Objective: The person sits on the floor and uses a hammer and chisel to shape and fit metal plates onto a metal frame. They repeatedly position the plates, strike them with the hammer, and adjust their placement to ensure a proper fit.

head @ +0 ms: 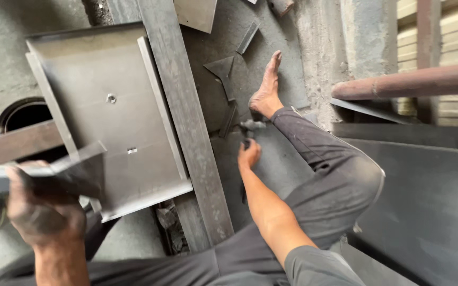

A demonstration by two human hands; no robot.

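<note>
My left hand [42, 209] grips a flat grey metal strip [54, 170] at the lower left, held over the edge of a folded sheet-metal tray [107, 69]. My right hand [248, 154] reaches down to the floor and closes around the handle of a hammer [251, 126] lying beside my bare foot [267, 87]. My bent leg in dark trousers [329, 180] lies to the right of that arm.
A long steel bar [186, 122] runs diagonally beside the tray. Small metal offcuts [222, 69] lie on the concrete floor. A rusty pipe [409, 82] and a dark metal sheet [425, 201] stand at the right. A round dark opening [22, 114] is at the left.
</note>
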